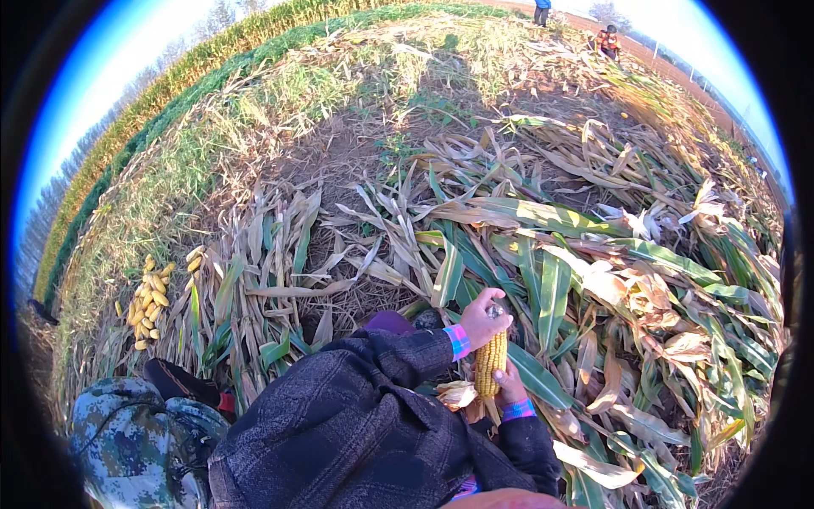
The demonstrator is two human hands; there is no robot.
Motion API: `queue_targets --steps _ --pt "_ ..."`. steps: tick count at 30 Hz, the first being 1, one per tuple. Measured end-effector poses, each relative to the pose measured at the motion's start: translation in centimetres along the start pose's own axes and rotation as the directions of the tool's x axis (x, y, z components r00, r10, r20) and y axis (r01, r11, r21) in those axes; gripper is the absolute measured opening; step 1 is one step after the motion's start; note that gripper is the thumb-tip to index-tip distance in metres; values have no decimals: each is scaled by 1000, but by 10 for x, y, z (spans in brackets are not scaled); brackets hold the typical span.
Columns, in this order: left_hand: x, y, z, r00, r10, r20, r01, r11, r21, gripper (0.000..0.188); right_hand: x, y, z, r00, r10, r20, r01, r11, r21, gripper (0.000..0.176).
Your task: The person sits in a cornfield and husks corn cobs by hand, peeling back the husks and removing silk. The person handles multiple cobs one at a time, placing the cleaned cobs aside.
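A bare yellow corn ear [491, 366] is held upright in the picture between my two hands. My left hand [484, 320] wraps around its upper end, where a pale grey tip shows between the fingers. My right hand [509, 383] grips the lower end, with the thumb against the kernels. Peeled dry husk [456, 394] hangs beside the ear's base, left of my right hand. Part of the right hand's fingers is hidden behind the ear. Green and dry corn leaves [553, 299] lie around and beyond the hands.
Husked corn ears [149, 302] lie heaped at the left, beside flattened stalks [248, 286]. Camouflage cloth [137, 439] and a dark shoe [181, 383] are at lower left. Opened dry husks [648, 296] lie at right. Two people [607, 43] [542, 13] are far off at the top.
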State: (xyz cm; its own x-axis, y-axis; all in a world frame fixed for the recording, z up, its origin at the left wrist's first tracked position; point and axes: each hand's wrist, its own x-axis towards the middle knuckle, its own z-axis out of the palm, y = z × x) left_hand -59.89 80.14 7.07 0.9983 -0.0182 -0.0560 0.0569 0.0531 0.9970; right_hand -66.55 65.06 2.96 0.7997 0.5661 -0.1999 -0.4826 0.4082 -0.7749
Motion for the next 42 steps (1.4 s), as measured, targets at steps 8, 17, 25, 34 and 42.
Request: queue_targets --steps 8,17,25,34,42 --pt "-35 -13 -1 974 -226 -4 226 974 -23 73 2 22 -26 993 -58 -99 40 984 -173 58" --pt "2 58 -231 805 592 36 -275 320 907 47 -9 8 -82 854 -24 -519 -338 733 -591 21" --pt "-63 102 -496 442 448 -777 647 441 622 36 -147 -28 -190 501 -395 -770 -145 839 -525 28" --pt "-13 -12 -281 922 47 -385 264 652 711 27 -203 160 -210 534 295 -792 -844 236 -481 42" --pt "22 -30 -218 983 46 -177 94 704 704 23 -192 118 -278 -158 -135 -978 -193 976 -104 17"
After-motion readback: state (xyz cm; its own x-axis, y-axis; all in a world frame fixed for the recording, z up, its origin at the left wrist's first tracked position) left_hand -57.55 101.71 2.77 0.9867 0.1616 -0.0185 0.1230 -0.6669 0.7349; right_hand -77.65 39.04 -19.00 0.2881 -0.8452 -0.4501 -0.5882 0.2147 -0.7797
